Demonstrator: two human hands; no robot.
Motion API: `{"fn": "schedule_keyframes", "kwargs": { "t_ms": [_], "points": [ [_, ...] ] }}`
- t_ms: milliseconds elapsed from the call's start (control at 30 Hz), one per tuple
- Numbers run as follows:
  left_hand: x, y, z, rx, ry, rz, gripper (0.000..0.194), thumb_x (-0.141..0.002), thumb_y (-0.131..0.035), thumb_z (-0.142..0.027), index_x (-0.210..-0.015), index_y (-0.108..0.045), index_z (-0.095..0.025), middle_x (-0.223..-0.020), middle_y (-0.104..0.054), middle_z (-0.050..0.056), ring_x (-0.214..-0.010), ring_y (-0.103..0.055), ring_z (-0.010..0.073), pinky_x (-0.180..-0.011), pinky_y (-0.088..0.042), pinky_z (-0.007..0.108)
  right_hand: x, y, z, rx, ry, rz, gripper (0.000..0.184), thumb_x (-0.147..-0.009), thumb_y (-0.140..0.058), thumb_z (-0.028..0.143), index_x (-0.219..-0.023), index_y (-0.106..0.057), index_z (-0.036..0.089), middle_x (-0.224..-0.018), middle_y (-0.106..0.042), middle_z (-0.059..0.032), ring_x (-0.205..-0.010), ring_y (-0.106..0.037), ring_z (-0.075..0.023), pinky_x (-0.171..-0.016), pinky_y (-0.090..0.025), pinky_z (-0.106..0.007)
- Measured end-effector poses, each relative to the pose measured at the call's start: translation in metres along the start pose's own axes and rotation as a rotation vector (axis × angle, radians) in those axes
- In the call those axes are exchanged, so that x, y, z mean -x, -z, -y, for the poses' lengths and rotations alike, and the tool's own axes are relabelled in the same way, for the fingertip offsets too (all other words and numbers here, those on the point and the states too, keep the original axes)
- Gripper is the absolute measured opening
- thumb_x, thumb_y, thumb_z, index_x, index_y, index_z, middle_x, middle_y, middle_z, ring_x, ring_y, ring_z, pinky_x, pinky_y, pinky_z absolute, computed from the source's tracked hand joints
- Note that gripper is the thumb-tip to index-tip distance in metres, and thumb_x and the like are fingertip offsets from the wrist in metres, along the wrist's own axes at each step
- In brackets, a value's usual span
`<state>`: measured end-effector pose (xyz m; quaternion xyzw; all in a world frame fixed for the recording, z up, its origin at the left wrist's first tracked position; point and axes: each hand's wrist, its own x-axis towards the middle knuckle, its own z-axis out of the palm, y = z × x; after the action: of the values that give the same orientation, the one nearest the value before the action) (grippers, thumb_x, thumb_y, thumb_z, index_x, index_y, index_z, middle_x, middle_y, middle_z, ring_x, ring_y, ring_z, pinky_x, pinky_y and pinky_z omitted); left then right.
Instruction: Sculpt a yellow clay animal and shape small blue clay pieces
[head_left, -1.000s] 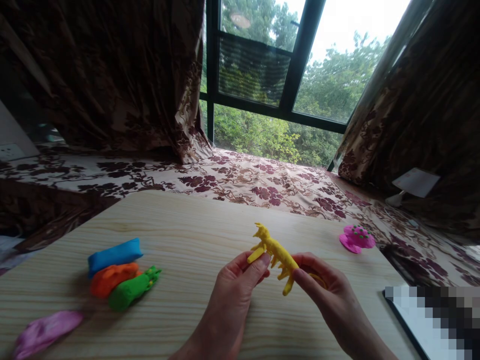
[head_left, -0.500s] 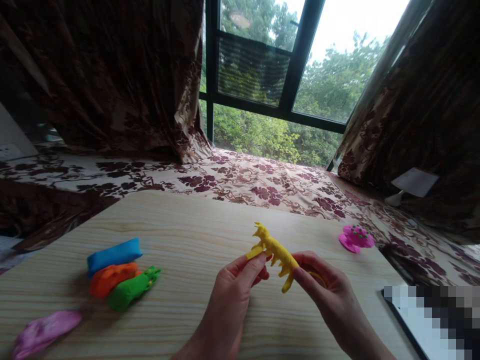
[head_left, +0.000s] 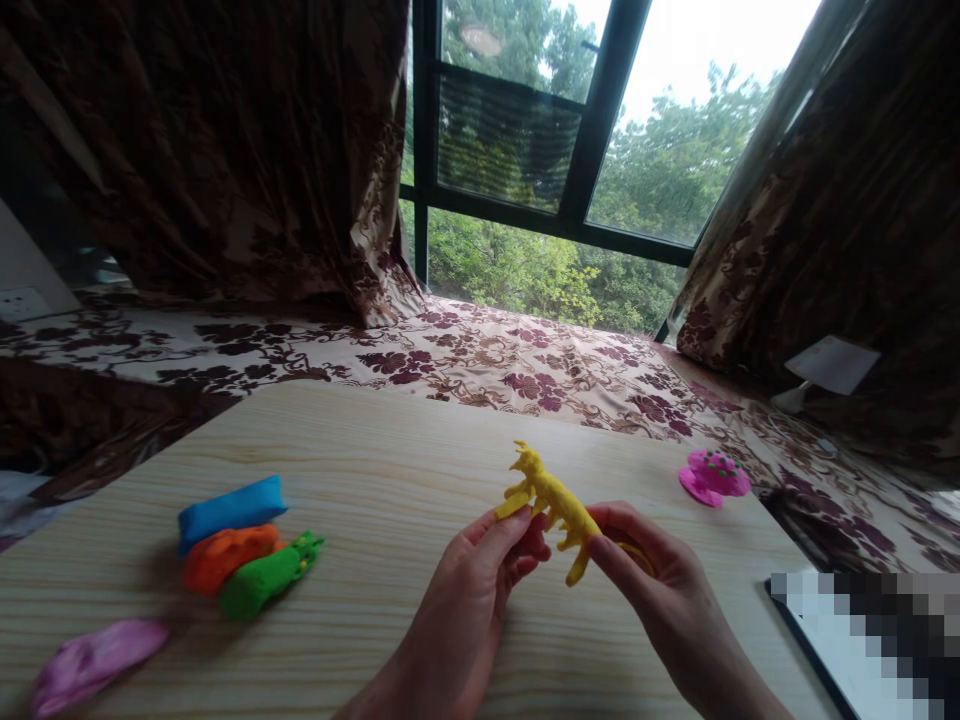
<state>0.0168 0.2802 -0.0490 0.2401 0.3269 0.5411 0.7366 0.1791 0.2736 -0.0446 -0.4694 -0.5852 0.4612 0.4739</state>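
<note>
A yellow clay animal figure (head_left: pixel 562 505), long-bodied with several short legs and small points on its head, is held tilted above the table. My right hand (head_left: pixel 660 580) pinches its rear end between thumb and fingers, and a thin yellow strand curves behind that thumb. Under the head end, my left hand (head_left: pixel 480 570) grips a flat yellow clay strip (head_left: pixel 513 503) between thumb and forefinger. Whether this strip is joined to the body, I cannot tell. The other fingertips of my left hand curl below the figure's legs.
To the left on the wooden table (head_left: pixel 360 470) lie blue clay (head_left: pixel 232 512), orange clay (head_left: pixel 225 560), a green clay figure (head_left: pixel 262 582) and pink clay (head_left: pixel 97 660). A pink piece with green dots (head_left: pixel 716 475) stands at the right. Near the right edge is a dark-framed, partly pixelated flat object (head_left: pixel 825 630).
My left hand's fingers have shifted slightly under the figure's front, and the strip has tilted a little. My right hand keeps the same hold.
</note>
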Motion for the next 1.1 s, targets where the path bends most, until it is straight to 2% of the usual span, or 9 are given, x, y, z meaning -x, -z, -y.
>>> {"fn": "schedule_keyframes", "kwargs": {
  "t_ms": [200, 467, 600, 733, 833, 900, 1000, 1100],
  "points": [
    [0.002, 0.000, 0.000, 0.031, 0.015, 0.062, 0.016, -0.081, -0.058, -0.030, -0.076, -0.065, -0.016, -0.078, -0.060, 0.001, -0.081, -0.051, 0.0138, -0.083, -0.038, 0.032, 0.001, -0.001, 0.001, -0.025, -0.001, 0.026, 0.014, -0.084, -0.060, 0.032, -0.097, -0.063, 0.025, -0.091, -0.063, 0.0004, -0.085, -0.059, -0.0143, -0.077, -0.047, -0.021],
    [0.000, -0.001, -0.001, 0.041, 0.040, 0.065, 0.014, -0.080, -0.061, -0.028, -0.085, -0.068, -0.017, -0.085, -0.063, 0.002, -0.083, -0.051, 0.0126, -0.084, -0.038, 0.030, 0.000, -0.001, -0.001, -0.031, 0.003, 0.053, 0.016, -0.084, -0.060, 0.031, -0.098, -0.063, 0.024, -0.092, -0.062, -0.0006, -0.087, -0.060, -0.0152, -0.079, -0.047, -0.022],
    [0.001, 0.000, 0.000, 0.014, 0.018, 0.014, 0.015, -0.079, -0.061, -0.029, -0.083, -0.068, -0.017, -0.084, -0.062, 0.002, -0.081, -0.051, 0.0123, -0.084, -0.037, 0.030, 0.000, 0.000, 0.000, -0.014, -0.004, 0.039, 0.015, -0.084, -0.060, 0.032, -0.096, -0.063, 0.023, -0.090, -0.062, -0.0005, -0.087, -0.060, -0.0154, -0.078, -0.047, -0.022],
    [0.001, 0.003, 0.000, -0.054, 0.005, 0.022, 0.019, -0.080, -0.059, -0.032, -0.085, -0.068, -0.016, -0.082, -0.060, 0.002, -0.082, -0.050, 0.0130, -0.084, -0.037, 0.031, 0.000, 0.002, 0.002, 0.012, -0.015, -0.009, 0.017, -0.083, -0.061, 0.034, -0.094, -0.063, 0.023, -0.088, -0.063, -0.0008, -0.088, -0.060, -0.0168, -0.074, -0.048, -0.021],
    [-0.001, 0.005, 0.000, -0.072, -0.001, -0.010, 0.018, -0.078, -0.060, -0.033, -0.079, -0.067, -0.015, -0.077, -0.058, 0.001, -0.079, -0.050, 0.0128, -0.082, -0.037, 0.030, -0.001, 0.004, 0.001, 0.047, -0.007, -0.029, 0.019, -0.083, -0.060, 0.036, -0.096, -0.063, 0.022, -0.088, -0.063, -0.0022, -0.088, -0.060, -0.0182, -0.074, -0.049, -0.024],
    [-0.002, 0.006, 0.000, -0.080, -0.007, -0.058, 0.018, -0.076, -0.062, -0.033, -0.079, -0.065, -0.016, -0.075, -0.057, 0.000, -0.076, -0.050, 0.0124, -0.081, -0.038, 0.030, -0.003, 0.006, -0.001, 0.104, 0.054, -0.081, 0.020, -0.083, -0.060, 0.035, -0.097, -0.063, 0.021, -0.092, -0.061, -0.0038, -0.090, -0.060, -0.0195, -0.075, -0.050, -0.027],
    [-0.003, 0.007, -0.001, -0.137, -0.032, -0.150, 0.019, -0.076, -0.061, -0.032, -0.087, -0.063, -0.017, -0.073, -0.057, -0.001, -0.074, -0.051, 0.0128, -0.080, -0.038, 0.031, -0.005, 0.012, -0.007, 0.276, 0.238, -0.252, 0.019, -0.082, -0.061, 0.032, -0.098, -0.063, 0.022, -0.104, -0.055, -0.0054, -0.098, -0.056, -0.0212, -0.084, -0.048, -0.033],
    [-0.004, 0.008, -0.005, -0.219, -0.134, -0.243, 0.021, -0.075, -0.060, -0.031, -0.092, -0.062, -0.018, -0.076, -0.058, 0.000, -0.078, -0.052, 0.0137, -0.081, -0.037, 0.030, -0.007, 0.018, -0.010, 0.434, 0.358, -0.351, 0.018, -0.082, -0.060, 0.027, -0.100, -0.063, 0.023, -0.108, -0.052, -0.0050, -0.101, -0.053, -0.0209, -0.088, -0.045, -0.035]
  ]
}}
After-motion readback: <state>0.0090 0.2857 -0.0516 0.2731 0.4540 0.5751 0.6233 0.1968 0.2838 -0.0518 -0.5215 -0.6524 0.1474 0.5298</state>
